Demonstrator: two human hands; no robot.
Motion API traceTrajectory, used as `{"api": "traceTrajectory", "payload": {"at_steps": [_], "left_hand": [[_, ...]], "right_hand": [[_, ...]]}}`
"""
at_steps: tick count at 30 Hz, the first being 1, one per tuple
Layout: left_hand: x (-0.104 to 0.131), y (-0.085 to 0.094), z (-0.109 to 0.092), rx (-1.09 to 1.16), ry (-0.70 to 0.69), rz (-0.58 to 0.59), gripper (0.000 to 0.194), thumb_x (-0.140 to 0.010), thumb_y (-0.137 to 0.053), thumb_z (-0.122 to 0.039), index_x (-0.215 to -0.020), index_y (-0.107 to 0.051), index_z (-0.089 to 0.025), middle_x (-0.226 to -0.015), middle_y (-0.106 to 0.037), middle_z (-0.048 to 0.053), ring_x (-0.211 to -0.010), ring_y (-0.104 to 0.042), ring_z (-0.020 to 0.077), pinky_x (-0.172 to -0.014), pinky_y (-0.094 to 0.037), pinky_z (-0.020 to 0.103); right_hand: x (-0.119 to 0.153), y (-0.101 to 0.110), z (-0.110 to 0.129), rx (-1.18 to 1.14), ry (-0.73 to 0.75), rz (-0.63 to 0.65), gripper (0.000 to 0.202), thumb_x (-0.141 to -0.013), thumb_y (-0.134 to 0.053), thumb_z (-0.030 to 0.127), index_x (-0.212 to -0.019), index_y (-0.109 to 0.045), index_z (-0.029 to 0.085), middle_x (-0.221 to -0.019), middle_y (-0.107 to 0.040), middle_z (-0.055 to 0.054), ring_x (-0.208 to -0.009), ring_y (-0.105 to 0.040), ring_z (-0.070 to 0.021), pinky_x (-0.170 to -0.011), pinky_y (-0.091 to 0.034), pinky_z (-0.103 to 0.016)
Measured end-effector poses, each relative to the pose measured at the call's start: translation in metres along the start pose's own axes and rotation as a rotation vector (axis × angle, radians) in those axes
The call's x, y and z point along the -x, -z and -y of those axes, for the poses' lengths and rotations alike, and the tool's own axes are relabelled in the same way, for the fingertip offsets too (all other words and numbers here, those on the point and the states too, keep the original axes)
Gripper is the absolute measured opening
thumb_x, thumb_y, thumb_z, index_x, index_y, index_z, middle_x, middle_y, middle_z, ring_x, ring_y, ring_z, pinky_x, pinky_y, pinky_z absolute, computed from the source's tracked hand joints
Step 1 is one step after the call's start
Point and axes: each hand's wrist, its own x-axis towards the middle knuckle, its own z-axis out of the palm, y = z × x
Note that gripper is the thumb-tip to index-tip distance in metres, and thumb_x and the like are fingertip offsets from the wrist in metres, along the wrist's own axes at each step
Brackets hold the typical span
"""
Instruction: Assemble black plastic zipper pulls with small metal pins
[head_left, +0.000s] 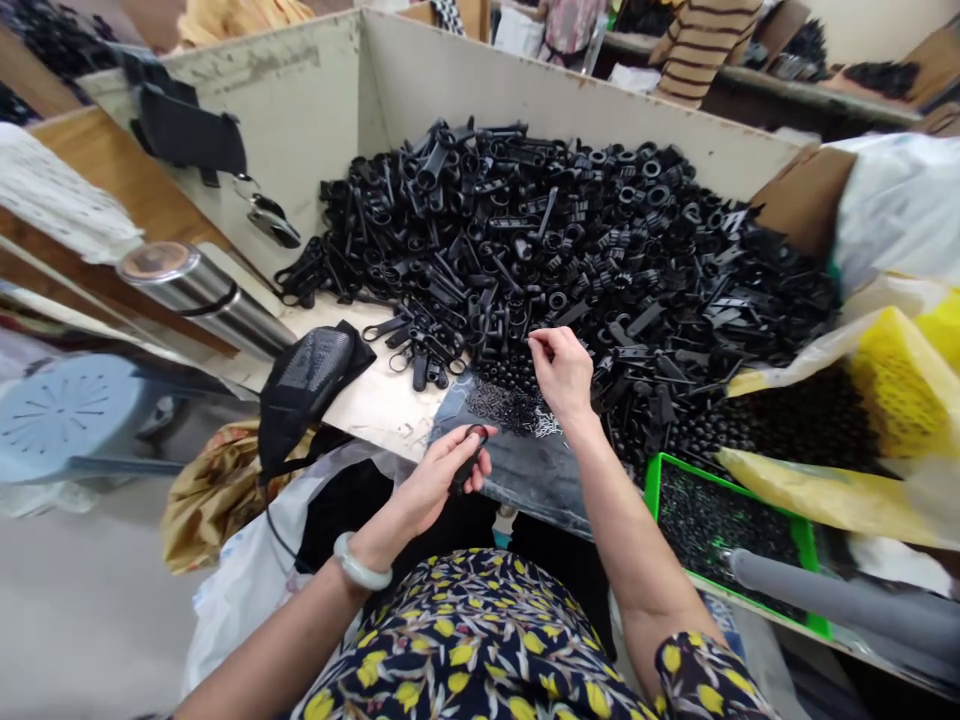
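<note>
Close to the front edge of the bench, my left hand is closed around a black plastic part with a ring end. My fingers cover most of that part. Further forward, my right hand has its thumb and fingertips pinched together at the near edge of the black parts pile; whatever is in the pinch is too small to see. Below it lie small dark pieces and silvery pins on a dark mat. A cluster of ringed black parts sits left of the right hand.
A steel flask and a black mesh-sided pouch stand on the left. To the right are a green-rimmed tray of small black pieces, a grey tube and a yellow bag. Pale boards wall the back; people stand beyond.
</note>
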Motion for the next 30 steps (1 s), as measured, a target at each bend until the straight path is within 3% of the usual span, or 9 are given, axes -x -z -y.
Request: {"api": "traceTrajectory", "payload": {"at_steps": [4, 7, 11, 14, 17, 22, 26, 30], "left_hand": [[0.007, 0.011, 0.003, 0.059, 0.045, -0.029, 0.056, -0.092, -0.069, -0.056, -0.129, -0.065, -0.014, -0.082, -0.067, 0.003, -0.063, -0.057, 0.0100, -0.057, -0.039, 0.022], [0.008, 0.013, 0.004, 0.077, 0.053, -0.015, 0.055, -0.094, -0.066, -0.055, -0.130, -0.065, -0.013, -0.084, -0.068, 0.004, -0.065, -0.058, 0.0112, -0.059, -0.041, 0.023], [0.004, 0.006, 0.003, 0.115, 0.062, 0.030, 0.052, -0.098, -0.061, -0.052, -0.131, -0.065, -0.012, -0.086, -0.070, 0.006, -0.067, -0.060, 0.0124, -0.060, -0.042, 0.024], [-0.001, 0.001, 0.002, 0.194, 0.095, 0.054, 0.052, -0.098, -0.061, -0.051, -0.132, -0.066, -0.012, -0.088, -0.071, 0.008, -0.068, -0.061, 0.0131, -0.061, -0.043, 0.025], [-0.007, -0.003, 0.000, 0.250, 0.107, 0.061, 0.051, -0.097, -0.061, -0.049, -0.130, -0.068, -0.012, -0.092, -0.072, 0.010, -0.069, -0.061, 0.0136, -0.061, -0.042, 0.025], [-0.012, -0.009, 0.000, 0.235, 0.032, 0.047, 0.041, -0.093, -0.068, -0.048, -0.114, -0.072, -0.013, -0.095, -0.073, 0.010, -0.066, -0.060, 0.0122, -0.056, -0.039, 0.024], [-0.009, -0.015, 0.004, 0.152, 0.006, 0.076, 0.038, -0.090, -0.071, -0.050, -0.103, -0.072, -0.014, -0.079, -0.066, 0.004, -0.064, -0.056, 0.0115, -0.057, -0.038, 0.024], [-0.004, -0.018, 0.009, 0.110, 0.024, 0.106, 0.038, -0.091, -0.066, -0.049, -0.102, -0.072, -0.014, -0.067, -0.062, 0.002, -0.061, -0.055, 0.0124, -0.058, -0.038, 0.026]], "right_hand": [[-0.001, 0.021, -0.032, 0.275, -0.040, -0.118, 0.022, -0.103, -0.055, 0.033, -0.108, -0.072, 0.021, -0.105, -0.070, -0.008, -0.094, -0.061, -0.0230, -0.089, -0.047, -0.036], [-0.003, 0.032, -0.051, 0.409, -0.006, -0.062, 0.020, -0.100, -0.060, 0.032, -0.112, -0.072, 0.020, -0.110, -0.069, -0.011, -0.099, -0.058, -0.0271, -0.090, -0.046, -0.039], [-0.006, 0.035, -0.056, 0.447, -0.017, 0.027, 0.020, -0.098, -0.058, 0.022, -0.111, -0.073, 0.018, -0.109, -0.069, -0.013, -0.102, -0.057, -0.0290, -0.092, -0.046, -0.042], [0.001, 0.041, -0.042, 0.274, -0.020, -0.062, 0.023, -0.099, -0.059, 0.024, -0.114, -0.074, 0.018, -0.111, -0.069, -0.012, -0.101, -0.061, -0.0268, -0.093, -0.050, -0.041], [0.027, 0.046, -0.010, -0.037, -0.028, -0.100, 0.025, -0.100, -0.062, 0.034, -0.119, -0.076, 0.025, -0.111, -0.069, -0.008, -0.094, -0.065, -0.0221, -0.088, -0.055, -0.038], [0.091, 0.043, 0.043, -0.440, -0.068, 0.240, 0.026, -0.102, -0.061, 0.033, -0.124, -0.076, 0.034, -0.108, -0.068, -0.005, -0.094, -0.068, -0.0192, -0.082, -0.060, -0.035], [0.123, 0.032, 0.048, -0.632, -0.239, 0.286, 0.029, -0.098, -0.068, 0.036, -0.126, -0.073, 0.033, -0.106, -0.068, -0.006, -0.090, -0.069, -0.0198, -0.080, -0.064, -0.037], [0.134, 0.029, 0.040, -0.655, -0.299, 0.258, 0.017, -0.094, -0.073, 0.038, -0.108, -0.078, 0.029, -0.106, -0.069, -0.007, -0.088, -0.069, -0.0212, -0.079, -0.065, -0.040]]}}
